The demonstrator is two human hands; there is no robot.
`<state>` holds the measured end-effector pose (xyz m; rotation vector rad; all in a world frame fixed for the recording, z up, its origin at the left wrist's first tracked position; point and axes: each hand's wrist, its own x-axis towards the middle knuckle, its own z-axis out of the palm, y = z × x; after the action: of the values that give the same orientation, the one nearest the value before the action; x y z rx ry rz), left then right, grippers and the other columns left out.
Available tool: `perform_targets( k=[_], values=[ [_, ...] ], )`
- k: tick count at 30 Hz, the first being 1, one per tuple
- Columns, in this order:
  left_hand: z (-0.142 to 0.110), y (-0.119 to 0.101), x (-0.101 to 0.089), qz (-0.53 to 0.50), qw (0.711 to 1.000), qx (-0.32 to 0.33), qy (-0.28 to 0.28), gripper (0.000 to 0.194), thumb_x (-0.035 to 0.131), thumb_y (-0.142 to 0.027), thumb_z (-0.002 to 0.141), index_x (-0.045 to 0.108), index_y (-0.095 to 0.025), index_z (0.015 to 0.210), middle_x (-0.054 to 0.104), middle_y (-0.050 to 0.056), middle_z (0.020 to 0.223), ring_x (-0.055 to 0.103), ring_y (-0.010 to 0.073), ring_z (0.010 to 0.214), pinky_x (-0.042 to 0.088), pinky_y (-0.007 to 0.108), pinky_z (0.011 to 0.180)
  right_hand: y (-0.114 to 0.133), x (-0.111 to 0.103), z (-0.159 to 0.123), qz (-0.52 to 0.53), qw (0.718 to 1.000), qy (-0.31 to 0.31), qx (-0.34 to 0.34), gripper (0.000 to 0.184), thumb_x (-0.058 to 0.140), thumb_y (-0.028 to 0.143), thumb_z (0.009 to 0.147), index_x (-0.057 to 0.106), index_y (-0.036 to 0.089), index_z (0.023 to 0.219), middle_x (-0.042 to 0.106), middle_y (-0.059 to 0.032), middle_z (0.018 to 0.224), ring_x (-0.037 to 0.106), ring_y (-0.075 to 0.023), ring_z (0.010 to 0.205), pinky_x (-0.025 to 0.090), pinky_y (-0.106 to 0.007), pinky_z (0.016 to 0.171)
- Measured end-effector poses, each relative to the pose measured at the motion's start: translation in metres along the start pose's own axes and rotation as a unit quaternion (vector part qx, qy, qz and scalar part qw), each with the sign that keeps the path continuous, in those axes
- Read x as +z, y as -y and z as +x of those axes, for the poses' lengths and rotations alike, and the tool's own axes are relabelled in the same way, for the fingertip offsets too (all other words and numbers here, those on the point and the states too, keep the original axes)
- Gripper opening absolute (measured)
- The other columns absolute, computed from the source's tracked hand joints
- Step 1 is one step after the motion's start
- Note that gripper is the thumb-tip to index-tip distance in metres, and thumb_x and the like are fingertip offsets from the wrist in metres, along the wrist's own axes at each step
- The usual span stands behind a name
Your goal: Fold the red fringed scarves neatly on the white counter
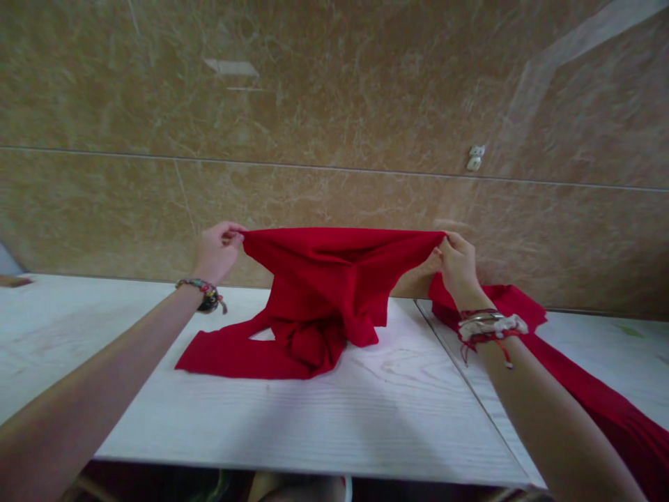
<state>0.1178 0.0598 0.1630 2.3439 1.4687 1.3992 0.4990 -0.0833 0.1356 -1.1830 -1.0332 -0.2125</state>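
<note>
The fingers of the left hand (pixel 217 249) pinch the left far corner of one red cloth (pixel 324 279), and the fingers of the right hand (pixel 460 265) pinch its right far corner, so that one nearly straight edge is drawn out between the two hands. From that edge the cloth hangs in folds toward the near side, its lower part bunched on the white table (pixel 209 432); one flat section reaches left, with one small gap of tabletop showing beside the bunch. Around the left wrist are patterned bracelets (pixel 201 289) with a dangling end; around the right wrist are several bands (pixel 486 326), pale, metallic and red, two red cord ends hanging from them, the exact count unclear. A second red cloth (pixel 590 380) lies on the right side of the table, partly hidden by the right forearm and running from the far side toward the near right. One slanting seam (pixel 470 387) divides the tabletop into two visible sections. One brown object (pixel 14 282) sits at the far left. Beyond the table stands one tan marbled wall (pixel 324 125), crossed by one long joint, with one small white fixture (pixel 475 157) at right.
</note>
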Motion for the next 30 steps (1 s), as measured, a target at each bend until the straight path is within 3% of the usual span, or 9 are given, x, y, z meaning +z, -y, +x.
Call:
perform_targets(
  k=[2,5,7,9,11,15,18,22,30],
  values=[
    [0.001,0.002,0.006,0.007,0.998,-0.012,0.054,0.029,0.035,-0.015,0.078,0.056,-0.014,0.098,0.059,0.0,0.079,0.055,0.0125,0.074,0.044,0.025,0.066,-0.004,0.004,-0.003,-0.063,0.994,0.091,0.021,0.022,0.041,0.026,0.071,0.06,0.016,0.078,0.055,0.0024,0.062,0.051,-0.0102,0.056,0.043,-0.022,0.054],
    [-0.014,0.013,0.036,0.036,0.983,-0.016,0.181,0.029,0.038,-0.008,0.07,0.061,-0.009,0.088,0.06,0.002,0.063,0.055,0.014,0.059,0.046,0.027,0.058,-0.015,0.019,-0.027,-0.199,0.949,0.239,0.053,0.019,0.043,0.016,0.067,0.062,0.016,0.065,0.054,0.0016,0.052,0.053,-0.0128,0.056,0.045,-0.025,0.056],
    [-0.035,0.02,0.059,0.052,0.973,-0.009,0.223,0.028,0.042,-0.007,0.066,0.062,-0.009,0.085,0.062,0.004,0.062,0.057,0.0168,0.059,0.047,0.03,0.059,-0.02,0.028,-0.05,-0.226,0.933,0.274,0.055,0.018,0.047,0.009,0.061,0.063,0.017,0.059,0.059,-0.0014,0.057,0.057,-0.0154,0.063,0.047,-0.028,0.064],
    [-0.057,0.021,0.076,0.057,0.971,0.015,0.23,0.034,0.043,-0.006,0.067,0.06,-0.01,0.096,0.064,0.009,0.081,0.059,0.0187,0.077,0.047,0.031,0.071,-0.021,0.034,-0.072,-0.226,0.926,0.3,0.034,0.022,0.049,0.003,0.058,0.065,0.016,0.064,0.064,-0.006,0.075,0.058,-0.0178,0.078,0.045,-0.031,0.077],
    [-0.077,0.017,0.087,0.045,0.965,0.113,0.233,0.032,0.041,-0.01,0.075,0.058,-0.013,0.101,0.061,0.009,0.098,0.055,0.017,0.093,0.042,0.03,0.084,-0.019,0.037,-0.091,-0.224,0.903,0.365,-0.025,0.027,0.051,0.002,0.062,0.067,0.017,0.078,0.062,-0.0092,0.096,0.056,-0.0187,0.093,0.041,-0.032,0.086],
    [-0.101,-0.004,0.096,0.013,0.911,0.296,0.289,0.027,0.046,-0.03,0.081,0.057,-0.018,0.104,0.059,0.007,0.103,0.051,0.0178,0.099,0.039,0.033,0.089,-0.013,0.04,-0.118,-0.215,0.843,0.477,-0.124,0.022,0.052,0.019,0.076,0.064,0.02,0.095,0.056,-0.0104,0.11,0.051,-0.0201,0.104,0.04,-0.037,0.09],
    [-0.11,-0.019,0.102,0.007,0.889,0.325,0.322,0.034,0.054,-0.037,0.077,0.055,-0.019,0.106,0.059,0.007,0.105,0.05,0.0192,0.101,0.039,0.034,0.087,-0.013,0.041,-0.133,-0.188,0.844,0.482,-0.144,0.026,0.057,0.024,0.075,0.061,0.023,0.101,0.054,-0.0091,0.114,0.048,-0.0203,0.107,0.039,-0.038,0.092],
    [-0.116,-0.025,0.112,0.031,0.876,0.346,0.334,0.03,0.056,-0.023,0.075,0.056,-0.018,0.104,0.061,0.006,0.102,0.053,0.0186,0.096,0.04,0.033,0.085,-0.023,0.039,-0.151,-0.148,0.857,0.467,-0.16,0.024,0.057,0.019,0.075,0.063,0.024,0.098,0.053,-0.0075,0.115,0.046,-0.0204,0.109,0.039,-0.039,0.093],
    [-0.111,-0.012,0.111,0.052,0.887,0.383,0.254,0.023,0.042,-0.009,0.079,0.061,-0.017,0.088,0.065,0.003,0.084,0.056,0.0159,0.08,0.041,0.032,0.079,-0.032,0.036,-0.164,-0.06,0.932,0.329,-0.141,0.021,0.044,0.016,0.08,0.063,0.022,0.078,0.06,-0.0055,0.091,0.055,-0.0177,0.09,0.046,-0.036,0.079]
  ],
)
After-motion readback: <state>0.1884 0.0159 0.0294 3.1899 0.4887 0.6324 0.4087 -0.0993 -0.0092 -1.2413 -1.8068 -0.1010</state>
